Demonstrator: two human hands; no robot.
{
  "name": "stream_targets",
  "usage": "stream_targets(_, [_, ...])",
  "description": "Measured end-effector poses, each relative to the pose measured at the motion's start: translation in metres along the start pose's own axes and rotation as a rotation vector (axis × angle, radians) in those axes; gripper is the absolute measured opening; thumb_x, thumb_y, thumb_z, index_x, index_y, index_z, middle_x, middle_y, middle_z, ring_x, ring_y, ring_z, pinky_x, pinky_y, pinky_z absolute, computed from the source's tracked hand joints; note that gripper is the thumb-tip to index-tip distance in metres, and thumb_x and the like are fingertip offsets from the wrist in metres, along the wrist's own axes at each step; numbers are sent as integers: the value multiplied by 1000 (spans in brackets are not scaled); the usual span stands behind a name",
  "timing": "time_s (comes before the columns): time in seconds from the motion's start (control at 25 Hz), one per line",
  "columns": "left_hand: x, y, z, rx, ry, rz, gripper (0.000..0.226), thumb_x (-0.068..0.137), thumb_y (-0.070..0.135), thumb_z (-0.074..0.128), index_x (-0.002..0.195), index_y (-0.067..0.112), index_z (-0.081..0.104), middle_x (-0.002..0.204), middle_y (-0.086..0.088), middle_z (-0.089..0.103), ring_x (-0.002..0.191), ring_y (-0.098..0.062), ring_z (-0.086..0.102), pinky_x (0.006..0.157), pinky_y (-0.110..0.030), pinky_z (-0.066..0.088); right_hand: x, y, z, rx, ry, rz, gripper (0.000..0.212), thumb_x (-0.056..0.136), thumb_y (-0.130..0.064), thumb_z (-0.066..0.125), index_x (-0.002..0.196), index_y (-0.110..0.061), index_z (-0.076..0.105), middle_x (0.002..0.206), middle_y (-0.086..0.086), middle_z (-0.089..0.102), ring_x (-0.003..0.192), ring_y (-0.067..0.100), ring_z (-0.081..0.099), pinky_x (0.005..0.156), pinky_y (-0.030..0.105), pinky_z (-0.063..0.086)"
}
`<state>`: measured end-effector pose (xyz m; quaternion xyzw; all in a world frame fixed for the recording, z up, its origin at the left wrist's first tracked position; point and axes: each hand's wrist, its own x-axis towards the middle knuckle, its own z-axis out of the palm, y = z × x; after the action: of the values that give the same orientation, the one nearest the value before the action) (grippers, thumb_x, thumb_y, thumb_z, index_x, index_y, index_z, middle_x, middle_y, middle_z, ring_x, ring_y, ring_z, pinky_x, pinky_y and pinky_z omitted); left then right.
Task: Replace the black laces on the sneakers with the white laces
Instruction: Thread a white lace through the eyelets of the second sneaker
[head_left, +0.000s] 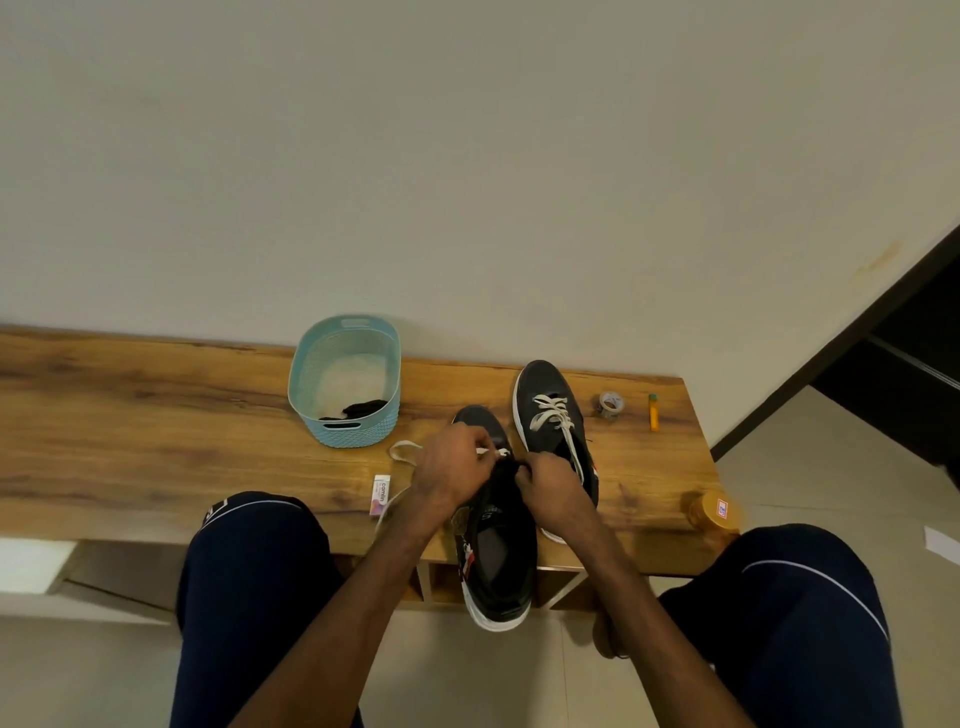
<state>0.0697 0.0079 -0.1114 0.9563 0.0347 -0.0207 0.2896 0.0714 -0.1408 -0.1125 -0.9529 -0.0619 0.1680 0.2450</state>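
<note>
Across the wooden bench (156, 426) the black fabric sneaker (501, 566) points away from us; left hand (453, 467) pinches its flat white lace (404, 450), right hand (550, 491) grips its upper.

Room setting. A plain off-white wall (467, 156) fills the upper half of the view, evenly lit, with a faint yellowish stain (878, 260) near its right edge. Against its foot stands a long, low wooden table (130, 415) with a strong brown grain, running from the left border to a squared right end. Beneath the top, open compartments (441, 579) are divided by thin upright panels; a pale panel (31, 564) shows below the top at far left. The floor (831, 467) is of large light-grey tiles with thin joints. At right, a dark frame (769, 405) slants upward beside a shadowed opening (914, 364).
</note>
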Motion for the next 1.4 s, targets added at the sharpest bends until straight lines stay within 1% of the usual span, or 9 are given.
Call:
stream_targets(0.16, [-3,3,13,106,-29,15,20,94,31,62,110,23,72,112,2,67,95,-14,64,80,-32,54,4,4,-1,27,11,-4,26,99,-8,42,112,0,63,107,18,67,99,32,62,82,38,49])
stream_targets(0.32, [-2,1,22,94,-11,-3,22,95,34,61,111,24,71,110,3,63,96,-14,61,81,-33,52,5,6,0,25,8,-11,25,98,-6,44,115,-1,63,111,17,67,103,32,62,89,41,51])
stream_targets(0.56, [0,-5,25,-80,-1,-84,16,91,34,67,102,26,75,105,7,68,93,-11,62,81,-33,53,5,5,1,12,13,-16,24,96,-4,46,113,-1,63,111,17,66,102,31,62,81,34,47])
stream_targets(0.84, [0,-5,25,-129,-16,-93,18,93,32,65,106,23,74,107,7,70,91,-6,60,75,-25,47,4,3,1,4,6,-17,24,96,-3,46,114,-2,62,109,16,66,102,30,61,77,31,43])
stream_targets(0.96, [-1,-2,27,-106,19,-85,17,93,34,64,102,24,75,102,6,70,88,-8,61,73,-26,47,2,2,2,115,19,8,22,101,-14,43,99,-5,63,95,12,64,90,26,61,71,31,40])
stream_targets(1.04, [0,-3,28,-104,31,-67,18,93,33,64,105,24,74,101,8,65,91,-9,59,75,-25,44,1,2,4,271,60,92,30,105,-25,41,86,-11,59,82,6,60,80,22,57,66,31,37])
stream_targets(1.16, [-1,-5,24,-121,-8,-55,20,94,28,64,111,21,73,104,6,63,90,-5,53,78,-24,42,4,-2,9,248,154,142,17,101,-24,52,94,-13,64,83,1,59,81,20,56,68,29,37])
stream_targets(1.28, [-4,-8,21,-80,-57,-18,26,92,28,66,117,21,67,120,0,59,101,-10,54,85,-28,47,5,-9,12,71,230,138,10,96,-26,59,98,-17,63,87,-1,62,79,17,54,66,29,38])
stream_targets(1.4, [-11,-11,20,91,12,-2,51,84,40,71,127,21,49,130,-2,46,119,-18,44,97,-37,47,4,-7,9,254,323,58,7,100,-18,50,94,-18,53,84,-4,59,83,19,60,59,27,38])
